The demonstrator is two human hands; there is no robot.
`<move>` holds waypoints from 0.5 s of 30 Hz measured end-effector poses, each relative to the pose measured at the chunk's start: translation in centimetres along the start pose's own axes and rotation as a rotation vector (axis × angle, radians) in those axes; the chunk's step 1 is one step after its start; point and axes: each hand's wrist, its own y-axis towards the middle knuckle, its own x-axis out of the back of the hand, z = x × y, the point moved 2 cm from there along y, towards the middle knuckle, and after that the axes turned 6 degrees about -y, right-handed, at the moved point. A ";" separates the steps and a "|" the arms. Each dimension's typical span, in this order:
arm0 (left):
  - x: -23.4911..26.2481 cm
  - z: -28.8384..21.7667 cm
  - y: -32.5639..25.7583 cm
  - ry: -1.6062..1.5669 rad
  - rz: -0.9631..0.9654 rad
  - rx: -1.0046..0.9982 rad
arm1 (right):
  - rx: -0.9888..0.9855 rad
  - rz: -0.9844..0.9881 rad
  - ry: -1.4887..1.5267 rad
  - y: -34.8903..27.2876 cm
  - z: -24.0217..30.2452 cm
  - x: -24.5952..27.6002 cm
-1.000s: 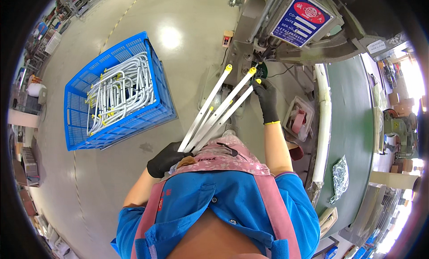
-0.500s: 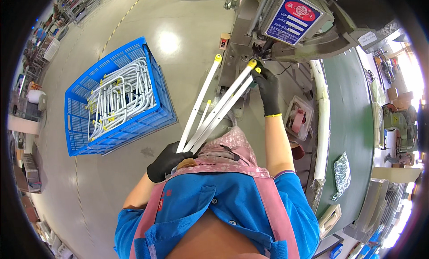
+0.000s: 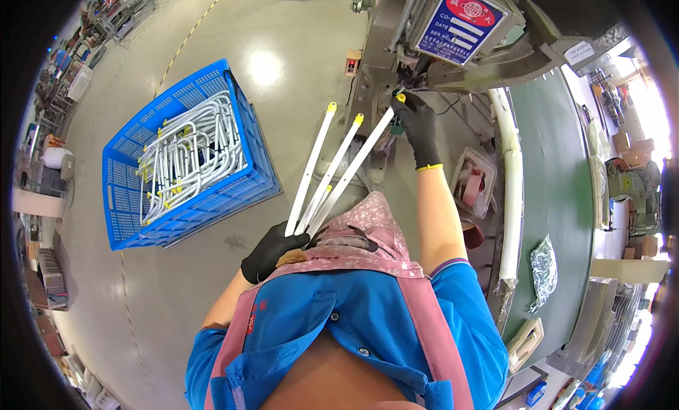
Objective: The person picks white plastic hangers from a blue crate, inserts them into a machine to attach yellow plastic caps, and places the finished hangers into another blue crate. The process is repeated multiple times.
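Beside the half-filled blue crate [image 3: 127, 198], the left hand [image 3: 272, 251] is clenching three straight white tubes [image 3: 325, 173] while the right hand [image 3: 417, 127] is seemingly gripping one tube's tip at the machine [image 3: 424, 63].

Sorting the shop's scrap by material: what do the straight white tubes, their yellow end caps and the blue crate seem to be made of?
Tubes: probably white-coated or painted metal, judging by their thin, straight, evenly glossy look; plastic cannot be ruled out. End caps: likely soft plastic, solid yellow and slipped over the tips. Crate: moulded plastic, uniform blue with lattice walls. The left hand grips the tubes' lower ends.
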 end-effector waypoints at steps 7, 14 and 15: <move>-0.1 -3.0 -2.7 0.048 -0.028 0.027 | -0.018 0.049 -0.129 0.6 -1.9 -0.3; -0.7 -2.4 -2.1 0.092 -0.097 -0.010 | -0.022 0.078 -0.126 -0.6 -3.9 -0.7; -0.7 -2.3 -2.1 0.081 -0.109 -0.019 | 0.037 0.087 -0.133 -0.8 -4.0 -0.4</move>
